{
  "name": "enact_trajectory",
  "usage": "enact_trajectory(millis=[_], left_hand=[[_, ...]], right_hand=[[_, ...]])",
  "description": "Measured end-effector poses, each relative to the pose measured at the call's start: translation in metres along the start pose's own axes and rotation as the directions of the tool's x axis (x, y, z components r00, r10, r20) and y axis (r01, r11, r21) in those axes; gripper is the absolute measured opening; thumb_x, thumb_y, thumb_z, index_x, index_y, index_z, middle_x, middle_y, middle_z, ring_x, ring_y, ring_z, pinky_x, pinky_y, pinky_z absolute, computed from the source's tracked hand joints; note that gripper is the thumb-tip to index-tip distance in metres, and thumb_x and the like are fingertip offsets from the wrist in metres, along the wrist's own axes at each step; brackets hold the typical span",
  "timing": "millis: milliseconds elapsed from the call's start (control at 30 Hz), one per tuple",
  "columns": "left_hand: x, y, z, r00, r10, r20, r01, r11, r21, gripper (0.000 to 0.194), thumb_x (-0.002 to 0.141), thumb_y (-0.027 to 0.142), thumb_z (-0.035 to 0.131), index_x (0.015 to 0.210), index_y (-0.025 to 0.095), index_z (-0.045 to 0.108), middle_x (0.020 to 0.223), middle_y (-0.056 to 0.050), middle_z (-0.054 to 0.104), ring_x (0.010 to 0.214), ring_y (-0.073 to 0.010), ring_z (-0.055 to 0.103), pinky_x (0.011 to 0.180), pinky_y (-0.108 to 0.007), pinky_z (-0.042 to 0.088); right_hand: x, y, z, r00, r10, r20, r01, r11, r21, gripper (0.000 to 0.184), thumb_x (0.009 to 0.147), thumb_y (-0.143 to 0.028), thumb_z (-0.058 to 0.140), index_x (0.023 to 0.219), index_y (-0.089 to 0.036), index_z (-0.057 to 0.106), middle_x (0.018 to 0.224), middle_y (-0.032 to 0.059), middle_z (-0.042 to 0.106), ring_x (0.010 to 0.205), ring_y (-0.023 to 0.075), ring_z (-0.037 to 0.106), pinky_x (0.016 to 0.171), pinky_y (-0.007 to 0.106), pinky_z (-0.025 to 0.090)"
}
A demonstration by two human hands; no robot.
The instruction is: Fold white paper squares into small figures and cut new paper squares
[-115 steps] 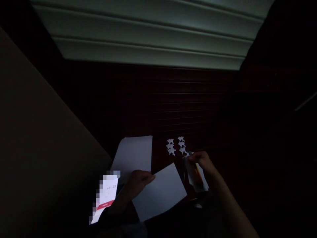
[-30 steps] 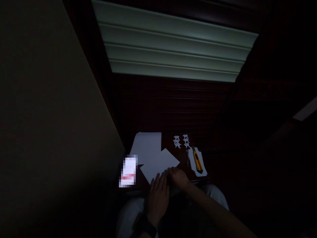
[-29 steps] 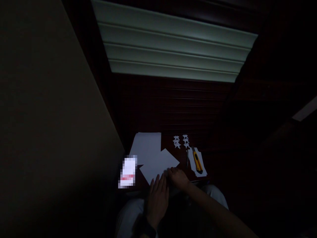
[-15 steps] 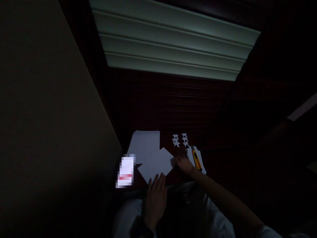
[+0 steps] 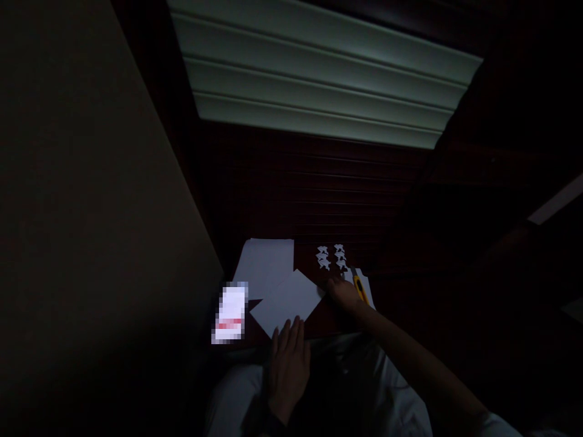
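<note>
A white sheet of paper (image 5: pixel 286 303) lies turned like a diamond on the dark table. My left hand (image 5: pixel 289 361) rests flat at its lower edge, fingers stretched out, fingertips on the paper. At the sheet's right corner is my right hand (image 5: pixel 342 293), its fingers curled together; what they hold, if anything, is too dark to tell. Just beyond the right hand, a yellow utility knife (image 5: pixel 361 290) lies on white paper pieces (image 5: pixel 367 285), partly hidden by the wrist. Another white sheet (image 5: pixel 268 258) lies behind, partly under the diamond one.
Two small columns of cut or folded white paper shapes (image 5: pixel 323 257) stand at the table's back. A bright, pixelated rectangle (image 5: pixel 230 315) lies at the left. A wall (image 5: pixel 113 182) rises on the left, and slatted panelling with pale slats (image 5: pixel 319 79) stands behind the table.
My right hand has shifted slightly right, away from the sheet's corner, and now covers more of the knife's lower end. My left hand stays at the paper's lower edge.
</note>
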State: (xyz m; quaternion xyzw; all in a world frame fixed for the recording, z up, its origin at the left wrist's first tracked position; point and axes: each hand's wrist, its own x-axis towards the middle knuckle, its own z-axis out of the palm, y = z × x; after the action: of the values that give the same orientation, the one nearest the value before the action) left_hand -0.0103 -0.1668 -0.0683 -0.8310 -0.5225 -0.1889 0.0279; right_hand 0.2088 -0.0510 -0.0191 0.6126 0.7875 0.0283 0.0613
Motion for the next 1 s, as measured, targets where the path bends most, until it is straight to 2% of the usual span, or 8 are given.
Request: enact_trajectory(millis=[133, 233, 367, 467, 533, 600, 767, 1000], left_hand=[[0.009, 0.019, 0.006, 0.999, -0.043, -0.030, 0.041, 0.998, -0.044, 0.051, 0.091, 0.031, 0.035, 0.139, 0.013, 0.035, 0.147, -0.010, 0.032, 0.136, -0.0282, 0.024, 0.111, -0.051, 0.018], [0.023, 0.019, 0.008, 0.999, -0.034, -0.035, 0.031, 0.997, -0.075, 0.050, 0.092, 0.024, 0.033, 0.141, 0.014, 0.031, 0.148, -0.009, 0.029, 0.137, -0.0243, 0.022, 0.112, -0.046, 0.019], [0.053, -0.014, 0.005, 0.997, 0.077, -0.020, -0.078, 0.994, -0.080, 0.053, 0.088, 0.009, 0.032, 0.140, 0.022, 0.034, 0.146, -0.003, 0.035, 0.137, -0.0203, 0.022, 0.112, -0.044, 0.018], [0.076, -0.040, 0.004, 0.987, 0.158, -0.016, -0.158, 0.985, -0.072, 0.047, 0.091, 0.019, 0.034, 0.137, 0.028, 0.039, 0.145, 0.000, 0.037, 0.138, -0.0216, 0.022, 0.112, -0.046, 0.016], [0.088, -0.048, 0.007, 0.980, 0.198, -0.007, -0.198, 0.977, -0.072, 0.043, 0.092, 0.027, 0.036, 0.135, 0.031, 0.042, 0.143, 0.001, 0.040, 0.137, -0.0223, 0.024, 0.112, -0.047, 0.017], [0.095, -0.049, 0.012, 0.985, 0.174, -0.015, -0.175, 0.982, -0.066, 0.042, 0.092, 0.032, 0.037, 0.134, 0.032, 0.043, 0.143, 0.001, 0.040, 0.136, -0.0235, 0.025, 0.112, -0.047, 0.016], [0.103, -0.034, 0.027, 0.996, -0.018, -0.082, 0.014, 0.999, -0.042, 0.044, 0.092, 0.031, 0.033, 0.135, 0.025, 0.044, 0.145, -0.004, 0.037, 0.137, -0.0279, 0.021, 0.111, -0.053, 0.009], [0.106, -0.028, 0.031, 0.995, -0.043, -0.091, 0.038, 0.998, -0.055, 0.045, 0.092, 0.028, 0.032, 0.136, 0.024, 0.041, 0.145, -0.004, 0.037, 0.138, -0.0279, 0.018, 0.111, -0.054, 0.008]], right_hand=[[-0.001, -0.015, 0.002, 1.000, -0.020, 0.011, 0.020, 1.000, 0.019, 0.020, 0.089, -0.010, 0.039, 0.105, -0.012, 0.053, 0.106, 0.0172, 0.061, 0.098, 0.0237, 0.059, 0.078, 0.032, 0.046], [0.002, -0.022, 0.005, 0.999, -0.041, 0.014, 0.041, 0.999, 0.032, 0.022, 0.090, -0.012, 0.039, 0.107, -0.012, 0.052, 0.106, 0.0163, 0.061, 0.098, 0.0230, 0.059, 0.080, 0.032, 0.046], [0.009, -0.021, 0.005, 0.998, -0.064, 0.006, 0.064, 0.997, 0.040, 0.024, 0.091, -0.012, 0.039, 0.111, -0.013, 0.051, 0.108, 0.0149, 0.060, 0.100, 0.0230, 0.057, 0.081, 0.032, 0.045], [0.016, -0.016, 0.005, 0.997, -0.072, 0.009, 0.071, 0.997, 0.040, 0.023, 0.091, -0.011, 0.039, 0.109, -0.013, 0.052, 0.107, 0.0145, 0.060, 0.099, 0.0223, 0.058, 0.080, 0.031, 0.045], [0.021, -0.013, 0.004, 0.998, -0.066, 0.008, 0.066, 0.997, 0.037, 0.022, 0.091, -0.011, 0.038, 0.107, -0.012, 0.053, 0.106, 0.0147, 0.061, 0.098, 0.0221, 0.058, 0.080, 0.031, 0.045], [0.026, -0.009, 0.004, 0.998, -0.060, 0.004, 0.060, 0.998, 0.032, 0.021, 0.091, -0.011, 0.038, 0.106, -0.011, 0.053, 0.104, 0.0152, 0.061, 0.097, 0.0222, 0.058, 0.081, 0.032, 0.045], [0.034, -0.006, 0.006, 0.995, -0.101, -0.015, 0.101, 0.995, 0.022, 0.019, 0.092, -0.013, 0.037, 0.104, -0.011, 0.052, 0.104, 0.0151, 0.061, 0.096, 0.0222, 0.058, 0.079, 0.032, 0.045], [0.027, -0.018, 0.011, 0.968, -0.248, -0.039, 0.249, 0.968, 0.029, 0.019, 0.093, -0.015, 0.038, 0.108, -0.013, 0.050, 0.101, 0.0130, 0.060, 0.093, 0.0222, 0.057, 0.074, 0.031, 0.046]])
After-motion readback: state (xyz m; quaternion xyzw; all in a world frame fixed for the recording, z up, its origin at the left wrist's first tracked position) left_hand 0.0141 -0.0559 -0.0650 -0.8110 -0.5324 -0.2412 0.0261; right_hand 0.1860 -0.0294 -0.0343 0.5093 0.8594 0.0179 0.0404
